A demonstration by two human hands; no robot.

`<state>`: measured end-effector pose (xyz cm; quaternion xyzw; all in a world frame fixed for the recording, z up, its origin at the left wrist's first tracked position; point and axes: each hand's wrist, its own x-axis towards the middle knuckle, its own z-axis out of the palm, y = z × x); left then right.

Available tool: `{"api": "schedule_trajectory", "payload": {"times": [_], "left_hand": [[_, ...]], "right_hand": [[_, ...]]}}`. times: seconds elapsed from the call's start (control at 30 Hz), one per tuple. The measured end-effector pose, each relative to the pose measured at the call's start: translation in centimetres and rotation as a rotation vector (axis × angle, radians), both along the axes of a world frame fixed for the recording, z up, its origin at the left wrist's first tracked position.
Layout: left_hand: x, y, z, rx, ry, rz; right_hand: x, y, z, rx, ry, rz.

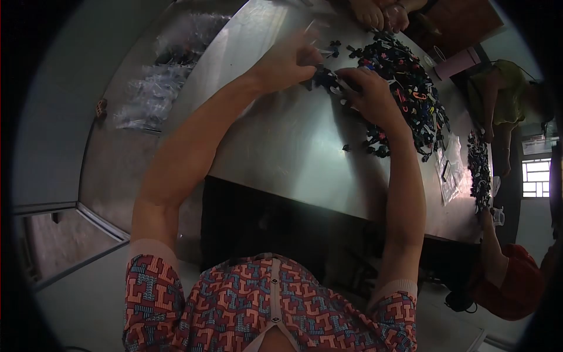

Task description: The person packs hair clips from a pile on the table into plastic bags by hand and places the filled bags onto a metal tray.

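Observation:
My left hand (284, 63) is over the metal table, its fingers smeared by motion, so their grip cannot be made out. Close to its thumb lies a small cluster of dark pieces (326, 77). My right hand (372, 97) curls its fingers and thumb together at the right side of that cluster. Something dark shows at those fingertips, too small to name. Just past my right hand spreads a large pile of small, mostly black pieces (419, 111), with red, orange, yellow, white and blue bits among them. A few dark pieces (335, 47) lie between my left hand and the pile.
The metal table (275, 155) has one stray dark piece (346, 148). Clear plastic bags (146, 97) lie at left, another bag (450, 170) at right. Another person's hands (381, 14) are at the far edge. More people sit at right beside a second dark pile (480, 170).

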<state>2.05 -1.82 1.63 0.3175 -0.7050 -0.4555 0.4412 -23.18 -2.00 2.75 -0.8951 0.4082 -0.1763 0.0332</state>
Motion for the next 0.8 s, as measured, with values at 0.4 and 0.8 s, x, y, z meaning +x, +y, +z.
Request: {"api": "schedule_trajectory", "payload": {"times": [0.4,0.8], "left_hand": [[-0.1,-0.3,-0.9,-0.076,-0.119,0.055],[-0.4,-0.2,-0.9,-0.062,-0.073,0.028]], "right_hand": [[-4.6,1.3,1.7,0.362,-0.335,-0.155],[3.6,4.0,0.2,0.011,-0.218,0.035]]}}
